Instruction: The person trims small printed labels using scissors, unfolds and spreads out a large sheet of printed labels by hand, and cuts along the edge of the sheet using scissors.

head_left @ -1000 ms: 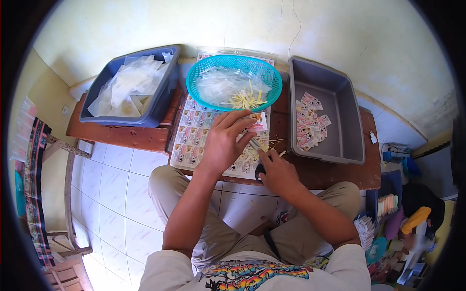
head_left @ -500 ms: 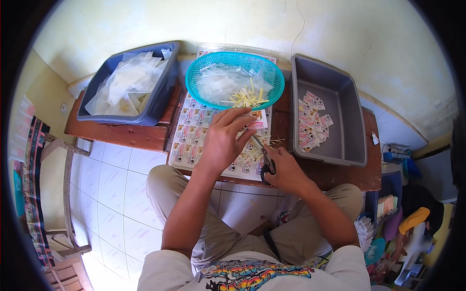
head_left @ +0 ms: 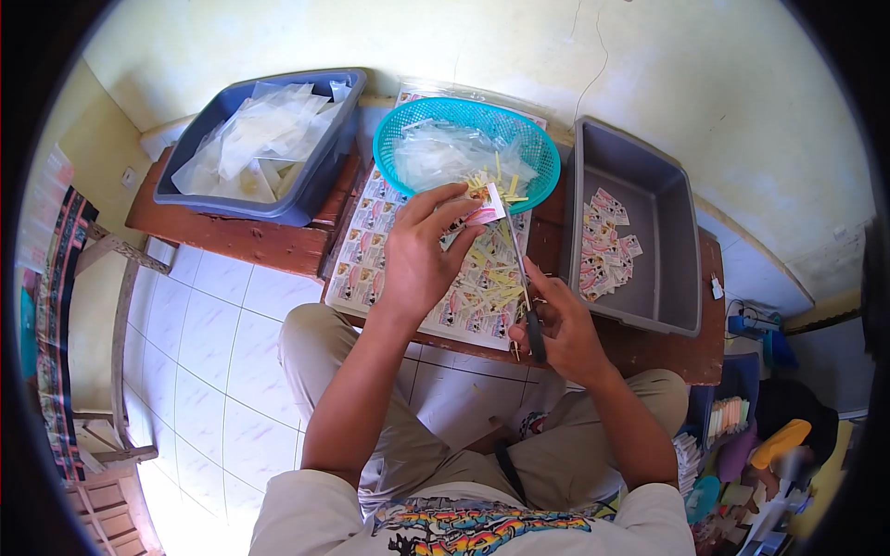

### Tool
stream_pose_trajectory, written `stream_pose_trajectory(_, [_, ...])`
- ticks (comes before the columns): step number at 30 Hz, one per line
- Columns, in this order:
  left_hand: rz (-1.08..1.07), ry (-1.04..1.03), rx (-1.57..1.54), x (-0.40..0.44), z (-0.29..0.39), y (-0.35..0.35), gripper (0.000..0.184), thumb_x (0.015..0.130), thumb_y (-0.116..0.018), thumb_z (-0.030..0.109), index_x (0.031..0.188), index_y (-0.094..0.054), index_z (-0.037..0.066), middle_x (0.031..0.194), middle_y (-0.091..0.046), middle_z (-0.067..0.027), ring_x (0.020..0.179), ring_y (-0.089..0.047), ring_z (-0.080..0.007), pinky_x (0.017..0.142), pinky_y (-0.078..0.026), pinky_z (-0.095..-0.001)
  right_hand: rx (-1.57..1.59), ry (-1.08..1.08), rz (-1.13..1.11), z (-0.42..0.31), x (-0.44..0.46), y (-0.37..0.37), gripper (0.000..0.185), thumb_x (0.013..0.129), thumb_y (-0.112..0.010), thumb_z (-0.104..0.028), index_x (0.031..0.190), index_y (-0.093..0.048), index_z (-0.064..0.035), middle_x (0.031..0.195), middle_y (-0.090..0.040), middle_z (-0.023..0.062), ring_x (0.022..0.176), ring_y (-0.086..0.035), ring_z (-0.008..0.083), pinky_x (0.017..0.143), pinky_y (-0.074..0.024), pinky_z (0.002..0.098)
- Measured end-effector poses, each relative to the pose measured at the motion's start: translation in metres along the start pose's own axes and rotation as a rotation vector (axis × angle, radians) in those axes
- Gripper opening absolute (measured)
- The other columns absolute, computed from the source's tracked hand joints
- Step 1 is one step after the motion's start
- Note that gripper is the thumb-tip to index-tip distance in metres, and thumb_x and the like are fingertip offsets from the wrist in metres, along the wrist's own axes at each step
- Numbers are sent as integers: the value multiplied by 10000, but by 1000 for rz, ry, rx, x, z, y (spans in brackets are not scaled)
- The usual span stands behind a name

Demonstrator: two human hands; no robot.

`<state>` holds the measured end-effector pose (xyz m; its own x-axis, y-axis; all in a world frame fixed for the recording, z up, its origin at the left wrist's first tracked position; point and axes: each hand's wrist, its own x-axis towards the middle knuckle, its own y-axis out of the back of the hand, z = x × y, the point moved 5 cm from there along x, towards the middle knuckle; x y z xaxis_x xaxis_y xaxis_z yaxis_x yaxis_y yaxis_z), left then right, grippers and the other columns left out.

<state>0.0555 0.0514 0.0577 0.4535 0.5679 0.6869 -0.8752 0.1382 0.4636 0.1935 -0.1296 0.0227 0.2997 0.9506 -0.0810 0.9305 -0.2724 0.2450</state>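
My left hand (head_left: pixel 425 243) pinches a small printed label (head_left: pixel 486 206) with a white edge, just in front of the teal basket. In my right hand (head_left: pixel 562 324) is a pair of scissors (head_left: pixel 530 315) with black handles, its blades pointing up to the label's right edge. Beneath both hands lie printed label sheets (head_left: pixel 363 269), with loose cut labels and thin yellow strips scattered on them. The teal basket (head_left: pixel 394 176) holds clear plastic pieces and a bunch of yellow strips. Whether the blades touch the label I cannot tell.
A blue-grey tub (head_left: pixel 311 199) of translucent plastic bags stands at the left. At the right, a grey tub (head_left: pixel 654 269) contains several cut labels. Both are on the low brown wooden table (head_left: pixel 232 236) against the wall. Another person (head_left: pixel 788 435) sits at the far right.
The label has turned and now shows more of its face. My right hand has moved slightly right, and the scissors point more upright beside the label. The view has shifted a little.
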Motion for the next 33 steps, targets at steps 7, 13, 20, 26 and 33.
stream_pose_trajectory(7, [-30,-9,-2,-3,-2,-6,336,790,-890,70,1113,-800,100,1266,-739,-103,1124,-726,-303,915,-606,-394,211,114,-38,-5,1,-5,934,867,-823,36,1665,-354,-92,1287,-516,74,1010,-628,113,864,-571,239])
stream_pose_trajectory(13, [-74,-56,-60,-3,6,-8,335,790,-886,65,1112,-800,93,1263,-736,-103,1141,-710,-321,953,-585,-420,248,93,-89,-5,1,-4,929,874,-820,33,1667,-352,-93,1293,-517,64,1004,-613,106,860,-560,235])
stream_pose_trajectory(20, [-107,-69,-60,-5,13,-9,331,795,-880,62,1114,-802,101,1266,-732,-98,1156,-698,-321,969,-573,-427,261,67,-68,-8,-1,-3,922,878,-808,53,1667,-357,-100,1298,-511,54,991,-603,99,886,-547,241])
stream_pose_trajectory(26, [-126,-79,-71,-6,15,-12,331,792,-881,65,1111,-800,99,1272,-727,-98,1164,-694,-320,972,-568,-433,256,75,-63,-6,-1,-3,921,877,-807,56,1666,-362,-112,1293,-509,54,999,-608,102,883,-563,246])
stream_pose_trajectory(33, [-135,-92,-75,-6,17,-11,327,788,-881,60,1103,-801,95,1264,-728,-99,1157,-696,-322,965,-567,-435,219,101,-56,-8,-1,-2,915,883,-803,51,1665,-356,-105,1292,-509,59,995,-623,103,883,-582,252])
